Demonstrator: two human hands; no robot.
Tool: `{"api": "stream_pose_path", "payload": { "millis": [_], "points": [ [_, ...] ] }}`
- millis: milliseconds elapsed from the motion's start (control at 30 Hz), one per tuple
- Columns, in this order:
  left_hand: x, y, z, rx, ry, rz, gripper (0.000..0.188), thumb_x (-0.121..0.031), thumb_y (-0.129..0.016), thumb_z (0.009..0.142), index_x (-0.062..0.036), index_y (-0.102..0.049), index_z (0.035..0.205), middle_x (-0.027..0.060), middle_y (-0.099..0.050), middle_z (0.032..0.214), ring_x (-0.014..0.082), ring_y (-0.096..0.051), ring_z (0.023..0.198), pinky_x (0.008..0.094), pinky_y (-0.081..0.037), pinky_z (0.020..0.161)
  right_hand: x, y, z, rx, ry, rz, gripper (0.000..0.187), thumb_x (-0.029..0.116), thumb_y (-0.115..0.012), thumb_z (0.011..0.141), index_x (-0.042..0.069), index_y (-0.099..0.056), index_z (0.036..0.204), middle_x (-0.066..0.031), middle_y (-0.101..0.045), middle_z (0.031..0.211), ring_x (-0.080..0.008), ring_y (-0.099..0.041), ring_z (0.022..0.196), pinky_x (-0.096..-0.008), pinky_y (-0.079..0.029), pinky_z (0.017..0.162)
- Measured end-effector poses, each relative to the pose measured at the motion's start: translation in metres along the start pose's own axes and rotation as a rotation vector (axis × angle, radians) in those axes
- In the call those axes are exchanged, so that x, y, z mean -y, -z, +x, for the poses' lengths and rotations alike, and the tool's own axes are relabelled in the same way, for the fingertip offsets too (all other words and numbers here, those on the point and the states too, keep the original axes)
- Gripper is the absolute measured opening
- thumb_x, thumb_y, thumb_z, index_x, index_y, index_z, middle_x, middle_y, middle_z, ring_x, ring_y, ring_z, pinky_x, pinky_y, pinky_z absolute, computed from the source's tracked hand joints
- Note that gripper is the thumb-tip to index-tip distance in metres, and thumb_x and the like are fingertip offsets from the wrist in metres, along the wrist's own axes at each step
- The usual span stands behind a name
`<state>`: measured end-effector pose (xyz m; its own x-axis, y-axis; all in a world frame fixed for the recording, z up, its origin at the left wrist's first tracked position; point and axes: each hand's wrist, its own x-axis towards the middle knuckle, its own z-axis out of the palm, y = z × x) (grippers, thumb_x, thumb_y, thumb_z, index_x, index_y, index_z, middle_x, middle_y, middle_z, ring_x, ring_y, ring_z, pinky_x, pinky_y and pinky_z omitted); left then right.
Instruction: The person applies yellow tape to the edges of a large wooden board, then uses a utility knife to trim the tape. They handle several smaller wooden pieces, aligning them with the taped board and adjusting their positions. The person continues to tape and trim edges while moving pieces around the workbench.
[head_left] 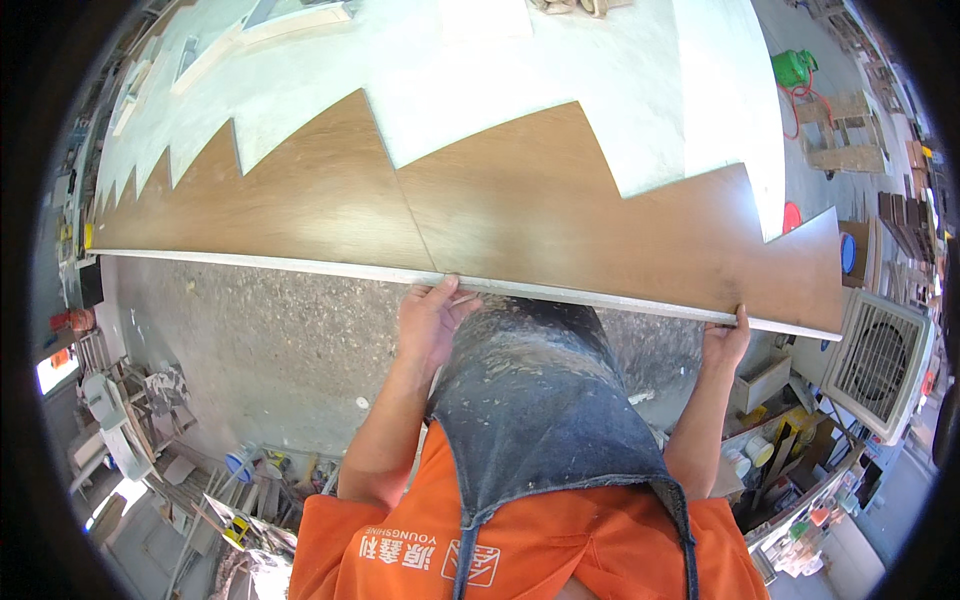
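A long brown wood-grain panel (500,215) with a zigzag, sawtooth far edge and a straight pale near edge lies across a white worktop (480,95). A thin slanted line, perhaps a seam, crosses it near the middle. My left hand (432,318) pinches the near edge close to that line, thumb on the rim and some fingers lower down. Farther right, my right hand (727,340) grips the same edge near the panel's right end, its other fingers partly hidden under the board. Below the edge hangs my dark, dusty apron (545,400).
Pale frame-like pieces (260,32) rest on the worktop's far left. At right are a green tank (793,68) with a red hose, a wooden stand (848,135) and a white fan unit (878,362). Tools and scraps clutter both sides. The floor (270,350) is speckled.
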<state>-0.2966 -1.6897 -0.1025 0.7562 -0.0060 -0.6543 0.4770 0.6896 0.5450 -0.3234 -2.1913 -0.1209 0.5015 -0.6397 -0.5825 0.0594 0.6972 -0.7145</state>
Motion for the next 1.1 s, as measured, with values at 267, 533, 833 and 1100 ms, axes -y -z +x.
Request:
{"api": "stream_pose_path", "payload": {
  "millis": [267, 533, 833, 1100],
  "points": [
    [0.001, 0.003, 0.003, -0.048, -0.008, 0.008, 0.014, -0.007, -0.064, 0.098, 0.0031, -0.065, 0.107, 0.0128, -0.071, 0.098, 0.0220, -0.070, 0.086, 0.0389, -0.064, 0.080, -0.005, -0.006, -0.005, -0.128, 0.090, -0.048, 0.029, 0.013, -0.056, 0.104, -0.002, -0.057, 0.129, -0.0152, -0.061, 0.131, -0.0277, -0.064, 0.118, -0.0426, -0.060, 0.096],
    [0.002, 0.002, 0.003, -0.024, -0.004, 0.006, 0.017, -0.007, -0.064, 0.098, 0.0062, -0.065, 0.108, 0.0154, -0.072, 0.101, 0.0237, -0.071, 0.086, 0.0376, -0.064, 0.080, -0.005, 0.001, 0.000, -0.087, 0.114, -0.029, 0.029, 0.014, -0.059, 0.104, -0.005, -0.057, 0.126, -0.0154, -0.064, 0.126, -0.0272, -0.065, 0.115, -0.0403, -0.060, 0.096],
    [0.001, 0.003, 0.001, -0.027, -0.017, 0.002, 0.018, -0.008, -0.065, 0.098, 0.0065, -0.065, 0.109, 0.0151, -0.071, 0.100, 0.0244, -0.071, 0.086, 0.0377, -0.064, 0.080, -0.006, 0.001, -0.002, -0.104, 0.108, -0.024, 0.028, 0.015, -0.061, 0.103, -0.005, -0.059, 0.123, -0.0151, -0.066, 0.123, -0.0264, -0.066, 0.113, -0.0385, -0.061, 0.093],
    [0.000, 0.003, 0.002, -0.054, 0.022, -0.002, 0.021, -0.009, -0.067, 0.096, 0.0026, -0.061, 0.113, 0.0144, -0.069, 0.107, 0.0251, -0.069, 0.093, 0.0430, -0.061, 0.086, -0.013, 0.020, 0.006, -0.018, 0.047, -0.009, 0.034, 0.023, -0.060, 0.103, 0.001, -0.058, 0.130, -0.0128, -0.065, 0.126, -0.0280, -0.062, 0.118, -0.0439, -0.054, 0.100]
  ]
}}
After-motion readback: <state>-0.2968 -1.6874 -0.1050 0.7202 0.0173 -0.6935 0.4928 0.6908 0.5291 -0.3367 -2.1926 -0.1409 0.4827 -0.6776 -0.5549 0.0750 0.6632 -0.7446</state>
